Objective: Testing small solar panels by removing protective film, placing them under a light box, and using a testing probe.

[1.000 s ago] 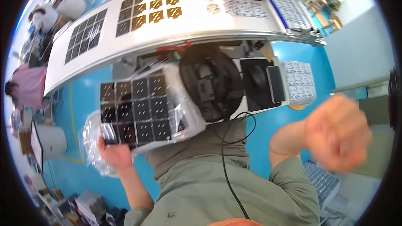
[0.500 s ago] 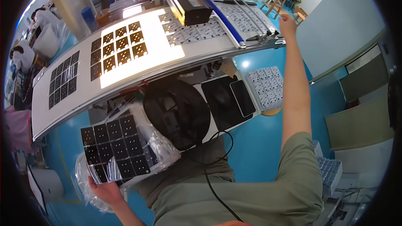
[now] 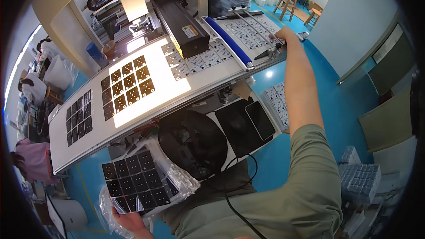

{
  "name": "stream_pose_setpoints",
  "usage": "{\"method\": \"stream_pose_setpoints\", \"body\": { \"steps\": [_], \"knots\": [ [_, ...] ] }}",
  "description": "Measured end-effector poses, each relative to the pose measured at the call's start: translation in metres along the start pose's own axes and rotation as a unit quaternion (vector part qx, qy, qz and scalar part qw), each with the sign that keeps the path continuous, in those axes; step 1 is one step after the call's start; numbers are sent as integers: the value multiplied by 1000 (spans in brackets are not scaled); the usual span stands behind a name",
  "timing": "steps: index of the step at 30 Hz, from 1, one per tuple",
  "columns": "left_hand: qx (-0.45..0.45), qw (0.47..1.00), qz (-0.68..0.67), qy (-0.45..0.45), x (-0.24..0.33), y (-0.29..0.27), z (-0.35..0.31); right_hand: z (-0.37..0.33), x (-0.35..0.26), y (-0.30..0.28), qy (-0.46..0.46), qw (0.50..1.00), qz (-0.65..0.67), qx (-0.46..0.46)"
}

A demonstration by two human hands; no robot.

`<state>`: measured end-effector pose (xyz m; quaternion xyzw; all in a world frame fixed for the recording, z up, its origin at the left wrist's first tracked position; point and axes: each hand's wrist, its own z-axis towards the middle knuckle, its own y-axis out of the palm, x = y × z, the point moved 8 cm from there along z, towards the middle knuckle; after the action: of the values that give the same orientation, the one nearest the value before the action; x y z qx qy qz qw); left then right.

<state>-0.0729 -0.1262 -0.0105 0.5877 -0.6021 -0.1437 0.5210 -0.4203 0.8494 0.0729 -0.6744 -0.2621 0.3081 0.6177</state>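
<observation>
My left hand [image 3: 129,222] grips the lower edge of a thin black sheet [image 3: 135,181] divided into square cells with small light dots. The sheet is tilted over a stack of clear plastic film [image 3: 183,177]. My right arm is stretched far out, and my right hand [image 3: 287,35] is at the metal clamp bar [image 3: 273,53] at the right end of the long white table [image 3: 84,150]. Its fingers are mostly hidden, so their grip does not show. Under the bar lies a printed sheet of small patterned squares [image 3: 243,33].
More black sheets lie on the table, one under bright light [image 3: 128,79] and one at the left [image 3: 79,117]. A dark machine head [image 3: 181,26] and a blue roller [image 3: 228,40] span the table. A phone [image 3: 260,121] and a round black mesh seat [image 3: 190,144] are nearer me.
My right hand has come down and inward to the clamp bar. The left hand keeps hold of the black sheet. The whole view has shifted.
</observation>
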Motion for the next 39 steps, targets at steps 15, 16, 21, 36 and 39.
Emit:
{"method": "stream_pose_setpoints", "body": {
  "steps": [15,16,21,36,39],
  "knots": [
    [-116,991,54,-44,8,-15,19,-109,54,-123,67,870,243,423],
    [-116,990,57,-49,7,-17,19,-123,69,-143,51,841,228,489],
    [-57,996,57,-47,6,-18,16,-196,112,-196,27,822,195,534],
    [-281,942,11,-183,3,10,0,-302,220,11,44,764,554,328],
    [-286,940,21,-184,0,7,3,-289,283,122,137,818,485,277]
  ]
}}
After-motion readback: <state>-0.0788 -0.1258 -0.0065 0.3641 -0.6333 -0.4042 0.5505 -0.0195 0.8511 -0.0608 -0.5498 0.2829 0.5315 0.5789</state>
